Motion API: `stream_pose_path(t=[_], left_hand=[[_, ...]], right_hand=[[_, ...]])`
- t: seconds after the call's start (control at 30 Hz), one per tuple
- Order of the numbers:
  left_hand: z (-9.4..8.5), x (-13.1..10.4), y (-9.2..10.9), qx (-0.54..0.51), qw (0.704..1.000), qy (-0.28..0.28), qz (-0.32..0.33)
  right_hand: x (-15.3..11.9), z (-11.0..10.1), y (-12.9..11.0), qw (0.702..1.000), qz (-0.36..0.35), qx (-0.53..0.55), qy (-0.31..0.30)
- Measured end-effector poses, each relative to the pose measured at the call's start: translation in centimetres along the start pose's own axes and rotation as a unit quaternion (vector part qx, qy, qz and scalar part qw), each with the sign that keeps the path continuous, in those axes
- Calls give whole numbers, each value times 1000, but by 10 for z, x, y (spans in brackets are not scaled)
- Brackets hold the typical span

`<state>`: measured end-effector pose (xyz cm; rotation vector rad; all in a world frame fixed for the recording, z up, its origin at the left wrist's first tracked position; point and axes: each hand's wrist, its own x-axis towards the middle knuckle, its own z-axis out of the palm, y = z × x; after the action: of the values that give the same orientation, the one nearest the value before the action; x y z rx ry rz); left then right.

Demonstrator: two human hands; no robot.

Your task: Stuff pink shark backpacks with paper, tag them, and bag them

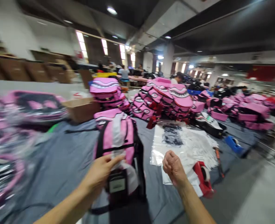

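A pink and black backpack (129, 140) lies on the grey cloth in front of me, its straps and back side facing up. A pale whitish strip (117, 130), thin like wrapping, runs down its middle. My left hand (102, 171) is closed at the strip over the lower part of the backpack, thumb stretched across it. To the right, my right hand (173, 166) hangs apart from the backpack with its fingers curled in; anything inside them is hidden. Beneath that hand are clear-white plastic bags (186, 143) with a bundle of black cords (172, 134) on them.
A red tape dispenser (202, 180), an orange-handled tool (218, 161) and a blue tape dispenser (234, 144) lie to the right. Behind are stacked pink backpacks (162, 96) and an open cardboard box (82, 109). Plastic-wrapped pink bags (34, 105) fill the left. People sit farther back.
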<state>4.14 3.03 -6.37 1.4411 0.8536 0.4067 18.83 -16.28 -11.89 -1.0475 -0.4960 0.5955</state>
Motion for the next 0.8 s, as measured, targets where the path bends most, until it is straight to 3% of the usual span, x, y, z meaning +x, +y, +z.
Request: stream_pose_path(t=[0.07, 0.13, 0.23, 0.47, 0.8], left_hand=[[-6, 5, 3, -60, 997, -54, 1], [-9, 8, 5, -102, 993, -59, 16], [-10, 10, 3, -125, 990, -59, 33], [-8, 21, -6, -160, 981, -95, 53], [-10, 20, -3, -192, 974, -114, 48]], right_hand=[[20, 51, -25, 993, -16, -62, -104], [38, 89, -36, 973, -36, -143, -176], [60, 119, -34, 936, -70, -265, -222], [74, 130, -26, 831, -79, -523, -170], [74, 147, -34, 734, -33, -669, -113]])
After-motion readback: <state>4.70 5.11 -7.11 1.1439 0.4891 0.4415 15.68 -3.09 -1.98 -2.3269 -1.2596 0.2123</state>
